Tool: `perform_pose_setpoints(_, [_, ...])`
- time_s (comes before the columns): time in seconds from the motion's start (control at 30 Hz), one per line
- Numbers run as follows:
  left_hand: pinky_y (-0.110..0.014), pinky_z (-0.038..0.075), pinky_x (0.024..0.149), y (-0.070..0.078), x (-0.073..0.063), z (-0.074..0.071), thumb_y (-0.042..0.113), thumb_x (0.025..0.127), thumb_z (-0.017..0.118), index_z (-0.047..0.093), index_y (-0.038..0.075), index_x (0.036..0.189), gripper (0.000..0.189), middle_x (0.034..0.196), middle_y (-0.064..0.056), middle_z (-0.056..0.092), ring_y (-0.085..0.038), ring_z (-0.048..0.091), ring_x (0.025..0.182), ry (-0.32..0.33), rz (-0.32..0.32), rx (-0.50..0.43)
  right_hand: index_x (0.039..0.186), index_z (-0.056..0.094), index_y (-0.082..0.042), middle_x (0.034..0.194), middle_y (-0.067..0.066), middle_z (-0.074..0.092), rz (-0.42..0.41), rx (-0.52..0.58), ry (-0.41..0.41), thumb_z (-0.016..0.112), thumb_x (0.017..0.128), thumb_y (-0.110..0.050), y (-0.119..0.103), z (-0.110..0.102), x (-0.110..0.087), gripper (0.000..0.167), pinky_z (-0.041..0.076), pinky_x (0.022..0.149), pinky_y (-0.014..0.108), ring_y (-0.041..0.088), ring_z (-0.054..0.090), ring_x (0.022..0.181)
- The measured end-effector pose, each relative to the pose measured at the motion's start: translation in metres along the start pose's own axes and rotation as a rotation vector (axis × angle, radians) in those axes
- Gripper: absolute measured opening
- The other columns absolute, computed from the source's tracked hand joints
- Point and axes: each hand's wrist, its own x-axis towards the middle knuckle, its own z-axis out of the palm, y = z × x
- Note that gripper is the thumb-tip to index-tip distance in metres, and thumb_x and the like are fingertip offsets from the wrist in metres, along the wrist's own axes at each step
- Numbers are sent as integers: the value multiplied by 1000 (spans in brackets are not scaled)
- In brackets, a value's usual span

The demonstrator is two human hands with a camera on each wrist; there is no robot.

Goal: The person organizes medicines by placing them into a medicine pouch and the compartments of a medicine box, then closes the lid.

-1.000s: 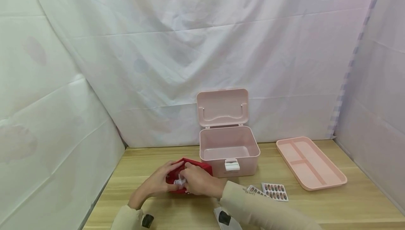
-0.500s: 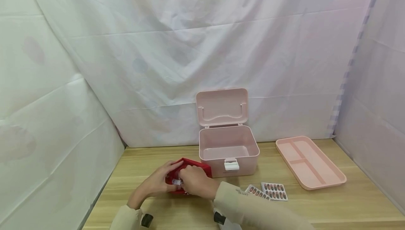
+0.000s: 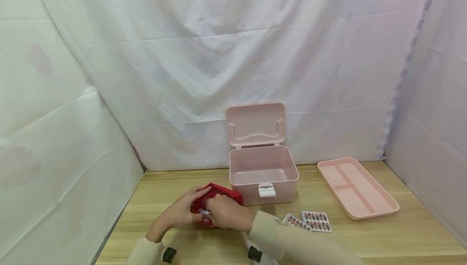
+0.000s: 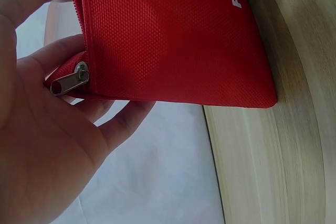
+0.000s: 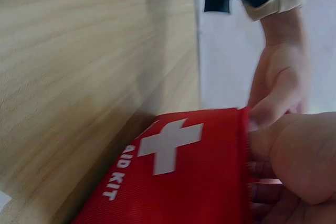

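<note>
A red fabric first aid pouch (image 3: 228, 192) lies with its zipped mouth spread between both hands. My left hand (image 3: 178, 213) grips the mouth's left side; in the left wrist view its fingers (image 4: 126, 124) pass behind the cloth, close to a metal zip pull (image 4: 73, 78). Reaching into the mouth, my right hand (image 3: 229, 213) has curled fingers and seems to pinch a small clear-and-white item (image 3: 205, 215). That item's kind is unclear. In the right wrist view, the pouch's front (image 5: 210, 182) with its white cross hides the right fingertips.
Behind the pouch stands a pink lidded box (image 3: 251, 194), its lid up. A pink divided tray (image 3: 379, 192) lies at the right. Nearer are two capsule blister packs (image 3: 316, 221). A white flat object (image 3: 269, 261) is partly under the right sleeve. White cloth (image 3: 182, 95) hangs behind.
The right hand has gone deeper into the pouch, and the clear-and-white item has shifted slightly down toward the near edge of the mouth. The left hand keeps its hold.
</note>
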Motion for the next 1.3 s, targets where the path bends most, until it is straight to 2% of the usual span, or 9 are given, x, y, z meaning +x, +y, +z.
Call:
perform_pose_setpoints(0.17, [-34, 46, 101, -1, 0, 1, 16, 82, 76, 44, 10, 149, 75, 140, -5, 49, -22, 52, 122, 13, 5, 12, 77, 67, -18, 72, -11, 58, -97, 19, 67, 74, 86, -17, 1, -12, -14, 12, 45, 62, 17, 2, 51, 65])
perform_pose_setpoints(0.33, [-34, 49, 95, 0, 0, 5, 13, 83, 75, 47, 9, 148, 71, 137, -8, 51, -23, 53, 117, 42, 15, 26, 87, 73, -18, 85, -8, 65, -172, 87, 137, 74, 87, -19, 10, -22, -31, 1, 47, 70, 15, 0, 53, 75])
perform_pose_setpoints(0.53, [-37, 50, 93, 2, 0, 9, 14, 86, 74, 48, 10, 147, 66, 135, -9, 52, -24, 54, 114, 61, 1, -11, 96, 75, -16, 93, -4, 66, -207, 160, 198, 73, 89, -21, 32, -26, -60, 9, 50, 76, 18, 2, 58, 81])
perform_pose_setpoints(0.77, [-43, 50, 95, 2, 0, 9, 14, 86, 75, 49, 8, 146, 65, 134, -9, 53, -24, 55, 114, 75, 0, 16, 99, 75, -14, 93, -6, 67, -227, 230, 108, 74, 89, -22, 59, -28, -86, 12, 49, 76, 17, 1, 59, 84])
perform_pose_setpoints(0.97, [-44, 49, 96, 3, 2, 9, 16, 87, 74, 49, 8, 146, 64, 135, -9, 53, -25, 55, 116, 75, 4, 36, 99, 74, -11, 90, -4, 69, -281, 316, 60, 73, 89, -18, 80, -24, -97, 12, 47, 70, 13, 2, 60, 78])
perform_pose_setpoints(1.13, [-45, 51, 94, 4, 2, 8, 17, 88, 74, 50, 9, 146, 64, 134, -10, 53, -25, 55, 115, 72, -13, 25, 98, 75, -14, 88, -7, 70, -265, 364, 24, 74, 88, -16, 94, -18, -105, 11, 48, 68, 13, -4, 57, 75])
perform_pose_setpoints(1.3, [-48, 51, 93, 5, 1, 9, 19, 87, 75, 50, 9, 145, 64, 134, -10, 53, -26, 54, 115, 70, -27, 15, 103, 74, -12, 93, -7, 71, -210, 408, -39, 76, 85, -15, 102, -11, -117, 19, 50, 68, 15, -6, 56, 76])
